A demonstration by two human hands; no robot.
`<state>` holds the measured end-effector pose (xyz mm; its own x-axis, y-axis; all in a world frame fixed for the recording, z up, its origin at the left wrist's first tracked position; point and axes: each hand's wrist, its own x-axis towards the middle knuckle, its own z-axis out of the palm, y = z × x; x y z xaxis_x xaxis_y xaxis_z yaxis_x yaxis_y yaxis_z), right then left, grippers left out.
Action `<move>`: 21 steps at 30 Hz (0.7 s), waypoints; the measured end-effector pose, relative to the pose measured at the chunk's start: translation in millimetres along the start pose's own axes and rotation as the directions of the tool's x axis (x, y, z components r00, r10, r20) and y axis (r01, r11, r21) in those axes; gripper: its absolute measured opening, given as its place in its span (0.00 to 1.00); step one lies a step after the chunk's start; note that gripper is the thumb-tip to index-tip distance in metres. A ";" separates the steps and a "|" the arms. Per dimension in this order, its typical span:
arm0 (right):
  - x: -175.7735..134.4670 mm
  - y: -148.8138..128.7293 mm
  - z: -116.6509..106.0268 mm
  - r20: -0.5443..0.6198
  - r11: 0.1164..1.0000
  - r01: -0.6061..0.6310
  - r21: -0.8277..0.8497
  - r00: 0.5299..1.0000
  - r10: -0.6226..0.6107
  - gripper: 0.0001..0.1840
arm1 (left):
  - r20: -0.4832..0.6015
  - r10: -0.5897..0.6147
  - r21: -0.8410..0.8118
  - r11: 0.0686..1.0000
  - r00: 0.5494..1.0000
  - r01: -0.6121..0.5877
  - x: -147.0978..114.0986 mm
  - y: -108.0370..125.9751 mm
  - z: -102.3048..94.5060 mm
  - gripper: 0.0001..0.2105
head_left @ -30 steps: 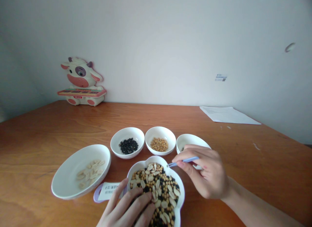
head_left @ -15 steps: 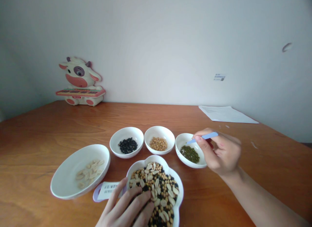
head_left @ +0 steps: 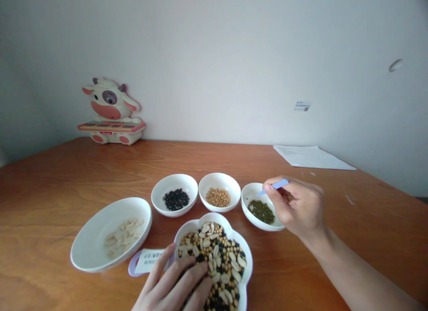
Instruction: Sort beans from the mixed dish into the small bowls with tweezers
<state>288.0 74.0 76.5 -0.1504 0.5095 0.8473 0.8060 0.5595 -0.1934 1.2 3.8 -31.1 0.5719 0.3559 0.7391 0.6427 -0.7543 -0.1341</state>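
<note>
My right hand is closed in a pinch on light-blue tweezers. Their tips point down inside a small white bowl of green mung beans. A tiny dark bean lies on that bowl's inner wall, left of the tips. My left hand rests over the left side of a flower-shaped dish, its fingers stretched out and slightly apart. Its thumb is out of sight. In the dish, peanut halves lie mixed with yellow and black beans. A labelled purple handle sticks out at its left.
Behind the dish stand a bowl of black beans and a bowl of yellow soybeans. A large white bowl with peanut halves is on the left. Farther back are a cow-shaped toy keyboard and white paper.
My right hand has shifted slightly left with the tweezers. A tiny dark bean now shows on the wall of the mung bean bowl. My left hand has stayed in place.
</note>
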 end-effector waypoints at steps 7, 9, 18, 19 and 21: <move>-1.8 -14.1 -4.5 0.027 0.955 0.145 0.257 0.987 -0.158 0.08 | 0.054 0.018 0.006 1.000 0.998 -0.019 1.7 -2.4 -1.3 0.15; -4.8 -24.7 -0.2 0.099 0.869 0.225 0.440 0.950 -0.297 0.08 | 0.036 0.015 0.006 1.000 0.999 -0.015 -0.7 -2.1 -1.4 0.15; -19.2 -49.4 17.9 0.278 0.711 0.163 0.684 0.842 -0.462 0.08 | -0.070 -0.032 -0.065 0.998 0.997 0.027 0.7 -0.5 -1.0 0.18; -18.5 -48.0 16.2 0.277 0.727 0.155 0.669 0.856 -0.437 0.08 | -0.071 -0.034 -0.068 0.997 0.997 0.029 1.0 -0.6 -0.9 0.18; -17.3 -45.1 13.5 0.292 0.764 0.135 0.631 0.871 -0.396 0.08 | -0.077 -0.033 -0.066 0.997 0.997 0.028 0.9 -0.8 -0.5 0.18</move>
<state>246.5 48.8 63.9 -0.6170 0.4130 0.6699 0.2336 0.9090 -0.3452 0.9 4.4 -30.0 0.5097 0.3368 0.7917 0.6232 -0.7789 -0.0699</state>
